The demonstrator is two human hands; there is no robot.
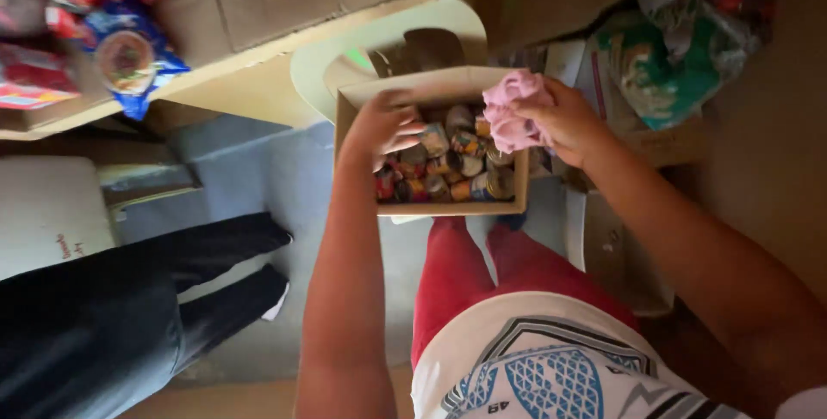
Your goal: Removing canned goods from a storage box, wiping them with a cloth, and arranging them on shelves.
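Cans (pixel 448 165), small with bright labels, crowd our cardboard box (pixel 431 92) (packed close, lying every way). Our left hand (pixel 385 126) reaches in at the box's left edge, fingers spread over them. Our right hand (pixel 564 119) is clamped on a pink cloth (pixel 515 109) above the right edge. Snack packets (pixel 121 40) lie on a shelf (pixel 258 57) nearby.

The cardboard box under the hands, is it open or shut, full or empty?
Open and nearly full: the cardboard box has no lid on and small cans crowd its inside.
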